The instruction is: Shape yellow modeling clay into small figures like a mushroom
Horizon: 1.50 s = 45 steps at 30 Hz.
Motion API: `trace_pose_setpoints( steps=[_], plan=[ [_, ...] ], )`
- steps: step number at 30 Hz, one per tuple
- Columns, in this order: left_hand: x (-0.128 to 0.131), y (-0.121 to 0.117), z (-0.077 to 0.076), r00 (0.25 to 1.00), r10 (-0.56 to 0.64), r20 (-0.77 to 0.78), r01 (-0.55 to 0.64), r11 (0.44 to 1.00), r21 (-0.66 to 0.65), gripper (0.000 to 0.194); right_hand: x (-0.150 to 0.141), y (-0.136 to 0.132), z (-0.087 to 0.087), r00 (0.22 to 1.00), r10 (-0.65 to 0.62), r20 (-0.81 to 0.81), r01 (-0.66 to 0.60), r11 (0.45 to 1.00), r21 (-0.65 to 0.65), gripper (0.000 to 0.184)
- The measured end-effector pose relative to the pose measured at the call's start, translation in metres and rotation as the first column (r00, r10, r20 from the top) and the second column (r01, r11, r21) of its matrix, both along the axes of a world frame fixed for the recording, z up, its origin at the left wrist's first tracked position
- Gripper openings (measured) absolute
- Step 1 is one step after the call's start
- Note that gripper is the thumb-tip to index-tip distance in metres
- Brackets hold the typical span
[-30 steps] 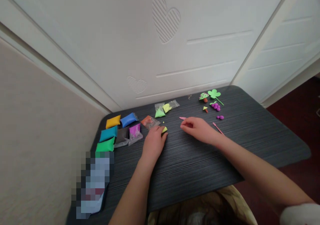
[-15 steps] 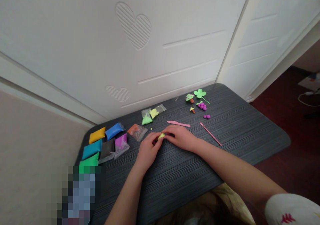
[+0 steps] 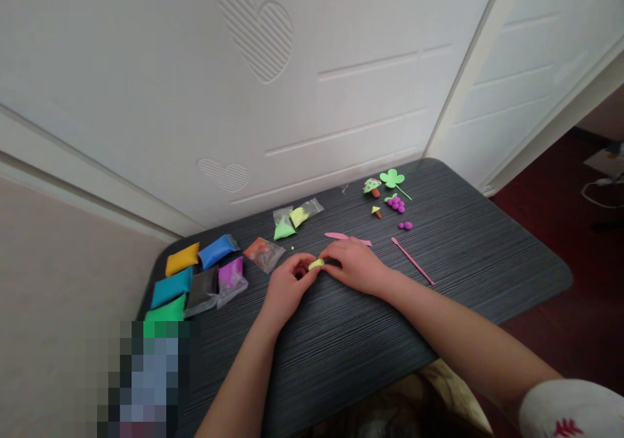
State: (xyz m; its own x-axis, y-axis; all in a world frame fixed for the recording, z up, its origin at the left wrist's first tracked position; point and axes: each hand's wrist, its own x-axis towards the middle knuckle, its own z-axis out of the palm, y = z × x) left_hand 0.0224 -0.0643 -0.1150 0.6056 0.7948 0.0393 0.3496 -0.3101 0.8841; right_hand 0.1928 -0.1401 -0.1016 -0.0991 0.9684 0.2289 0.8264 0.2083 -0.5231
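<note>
A small piece of pale yellow modelling clay (image 3: 316, 264) is pinched between my two hands, just above the dark table (image 3: 331, 340). My left hand (image 3: 288, 288) grips it from the left with thumb and fingers. From the other side, the fingertips of my right hand (image 3: 355, 266) close on its right end. Behind my right hand lies a pink clay knife (image 3: 336, 236), partly covered by the hand. A tiny yellow crumb (image 3: 292, 248) rests beyond my left hand.
Clay packets lie at left, including a blue packet (image 3: 218, 251) and an orange packet (image 3: 264, 254). At right are a clay mushroom (image 3: 372, 186), a green clay flower (image 3: 392, 178), purple clay grapes (image 3: 396, 204) and a pink stick tool (image 3: 412, 260). A white panel (image 3: 341, 113) stands behind the table.
The yellow clay shows more between my fingers and looks longer and flatter. Both hands stay in nearly the same place; the camera view has shifted slightly.
</note>
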Motion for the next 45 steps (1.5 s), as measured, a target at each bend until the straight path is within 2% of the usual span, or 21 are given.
trace_pose_setpoints(
  steps=[2, 5, 9, 16, 20, 25, 31, 36, 45],
  plan=[
    [-0.003, -0.002, 0.000, 1.000, 0.019, 0.001, -0.019, 0.998, 0.057, 0.017, 0.003, -0.002, 0.004, 0.998, -0.035, 0.044, 0.036, 0.999, -0.017, 0.020],
    [-0.006, -0.005, 0.001, 0.999, 0.046, -0.001, -0.045, 0.985, 0.168, 0.013, 0.015, -0.003, 0.009, 0.983, -0.153, 0.104, 0.157, 0.987, -0.035, 0.027],
    [-0.005, -0.007, -0.002, 0.999, 0.042, -0.031, -0.031, 0.958, 0.286, 0.012, 0.032, 0.000, 0.008, 0.939, -0.298, 0.173, 0.316, 0.945, -0.084, 0.023],
    [-0.004, -0.013, -0.005, 0.992, -0.003, -0.125, 0.052, 0.920, 0.389, 0.011, 0.024, 0.003, 0.008, 0.895, -0.347, 0.281, 0.388, 0.916, -0.102, 0.027],
    [-0.005, -0.015, -0.006, 0.988, 0.031, -0.151, 0.036, 0.905, 0.424, 0.012, 0.022, 0.002, 0.010, 0.877, -0.368, 0.311, 0.418, 0.901, -0.115, 0.024],
    [-0.004, -0.016, -0.007, 0.980, 0.107, -0.170, -0.019, 0.892, 0.452, 0.015, 0.005, -0.003, 0.011, 0.902, -0.307, 0.302, 0.369, 0.913, -0.174, 0.021],
    [-0.003, -0.016, -0.008, 0.974, 0.118, -0.194, -0.014, 0.885, 0.466, 0.015, -0.023, -0.012, 0.010, 0.915, -0.185, 0.358, 0.263, 0.947, -0.182, 0.027],
    [-0.004, -0.016, -0.008, 0.969, 0.114, -0.220, 0.002, 0.884, 0.468, 0.015, -0.029, -0.017, 0.011, 0.894, -0.135, 0.428, 0.235, 0.953, -0.191, 0.027],
    [-0.004, -0.017, -0.005, 0.958, 0.126, -0.256, 0.013, 0.877, 0.480, 0.014, -0.034, -0.020, 0.015, 0.857, -0.128, 0.499, 0.244, 0.954, -0.175, 0.027]
  ],
)
